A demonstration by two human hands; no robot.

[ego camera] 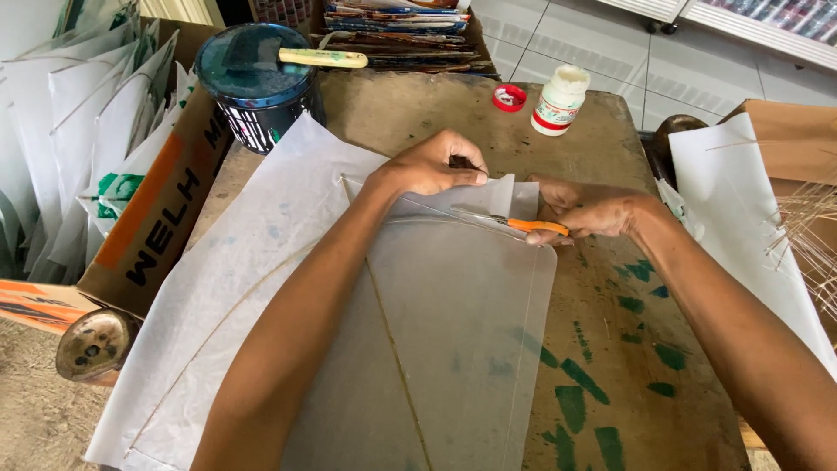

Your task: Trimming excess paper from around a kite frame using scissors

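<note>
On the tabletop, near its far edge, the left hand is pressing flat on thin paper, fingers together, holding it down. The right hand is squeezing orange scissors, cutting the paper's top edge. A glue bottle and red cap are sitting by the far edge.

Tabletop: worn brown wood, green paint smears at right. On it: translucent sheet with thin sticks, over white paper; dark tin at far left; white bottle and red cap at far edge.
</note>
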